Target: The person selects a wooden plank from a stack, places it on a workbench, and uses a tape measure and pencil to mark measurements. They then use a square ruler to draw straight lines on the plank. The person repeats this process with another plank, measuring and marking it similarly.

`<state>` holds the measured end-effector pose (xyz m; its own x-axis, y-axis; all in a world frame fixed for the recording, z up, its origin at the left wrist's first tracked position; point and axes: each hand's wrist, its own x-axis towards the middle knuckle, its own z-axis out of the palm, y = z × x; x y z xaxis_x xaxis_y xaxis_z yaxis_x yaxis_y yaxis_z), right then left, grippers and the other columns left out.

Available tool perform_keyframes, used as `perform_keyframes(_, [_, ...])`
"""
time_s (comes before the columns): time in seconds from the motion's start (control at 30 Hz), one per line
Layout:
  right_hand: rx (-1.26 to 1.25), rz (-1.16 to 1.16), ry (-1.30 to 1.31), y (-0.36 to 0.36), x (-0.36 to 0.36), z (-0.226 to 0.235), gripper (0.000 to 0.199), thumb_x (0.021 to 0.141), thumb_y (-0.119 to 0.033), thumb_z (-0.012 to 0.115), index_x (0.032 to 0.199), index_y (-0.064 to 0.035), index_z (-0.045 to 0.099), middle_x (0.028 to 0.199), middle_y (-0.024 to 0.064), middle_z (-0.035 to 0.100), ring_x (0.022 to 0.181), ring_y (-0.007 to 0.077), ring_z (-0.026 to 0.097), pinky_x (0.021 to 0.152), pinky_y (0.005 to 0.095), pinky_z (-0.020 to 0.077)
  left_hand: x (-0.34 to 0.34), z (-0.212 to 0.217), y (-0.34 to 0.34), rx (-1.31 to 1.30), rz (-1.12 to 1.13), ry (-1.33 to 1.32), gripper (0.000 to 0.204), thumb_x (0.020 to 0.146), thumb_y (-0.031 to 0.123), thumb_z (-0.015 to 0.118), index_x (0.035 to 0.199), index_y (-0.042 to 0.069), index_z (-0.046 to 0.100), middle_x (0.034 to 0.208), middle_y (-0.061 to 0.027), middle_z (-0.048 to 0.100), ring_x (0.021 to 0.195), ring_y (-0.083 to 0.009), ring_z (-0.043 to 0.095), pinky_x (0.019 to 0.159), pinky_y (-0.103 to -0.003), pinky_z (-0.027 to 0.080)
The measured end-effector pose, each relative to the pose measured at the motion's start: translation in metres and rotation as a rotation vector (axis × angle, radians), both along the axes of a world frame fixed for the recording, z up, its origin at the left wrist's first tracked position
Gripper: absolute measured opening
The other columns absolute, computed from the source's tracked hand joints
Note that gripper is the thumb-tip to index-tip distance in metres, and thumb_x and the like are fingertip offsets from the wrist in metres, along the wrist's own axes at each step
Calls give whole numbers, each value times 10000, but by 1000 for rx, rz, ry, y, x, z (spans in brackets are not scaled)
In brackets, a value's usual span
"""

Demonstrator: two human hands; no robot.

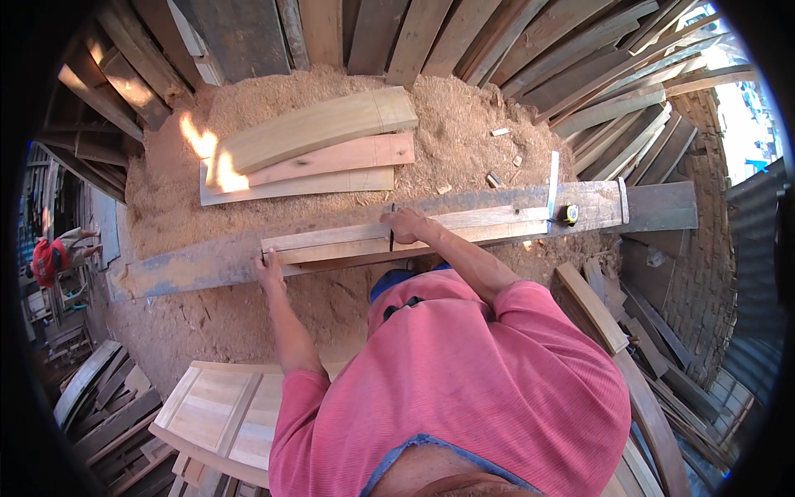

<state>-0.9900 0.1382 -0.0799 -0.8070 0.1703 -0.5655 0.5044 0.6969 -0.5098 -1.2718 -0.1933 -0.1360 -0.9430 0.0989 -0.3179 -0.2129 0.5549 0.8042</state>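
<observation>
While the left hand [268, 269] presses the plank [397, 236] end flat, right hand [406, 225] fingers grip a pencil [392, 230] mid-plank; marking appears unfinished.

A long pale wooden plank [464, 228] lies flat, running between the left grip [269, 269] at its near end and past the right grip [406, 225], which presses a dark pencil [392, 228] upright on it
</observation>
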Motion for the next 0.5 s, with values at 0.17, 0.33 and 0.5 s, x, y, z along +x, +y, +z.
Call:
perform_keyframes(0.17, [6, -34, 138, -2, 4, -17, 349, 856, -131, 657, 1195, -71, 711, 1186, 243, 721, 1145, 435, 681, 961, 509, 549, 4, -2, -4, 251, 24, -12, 337, 1035, 291, 649, 1212, 4, 665, 1074, -84, 685, 984, -220, 615, 915, -369, 488])
perform_keyframes(0.33, [9, 19, 105, 0, 9, -22, 596, 884, -421, 760, 1380, -109, 646, 1332, 208, 678, 1246, 406, 638, 1063, 499, 500, 12, -7, -15, 258, 124, -10, 322, 1005, 246, 602, 1205, 8, 685, 1049, -53, 670, 953, -183, 586, 866, -333, 482])
perform_keyframes(0.5, [-58, -66, 149, 0, 12, -1, 595, 903, -392, 766, 1400, -95, 629, 1229, 260, 704, 1161, 426, 675, 1002, 489, 524, 3, -32, -27, 483, 175, -72, 346, 974, 166, 669, 1296, 39, 677, 1233, -35, 667, 1121, -164, 612, 947, -335, 502])
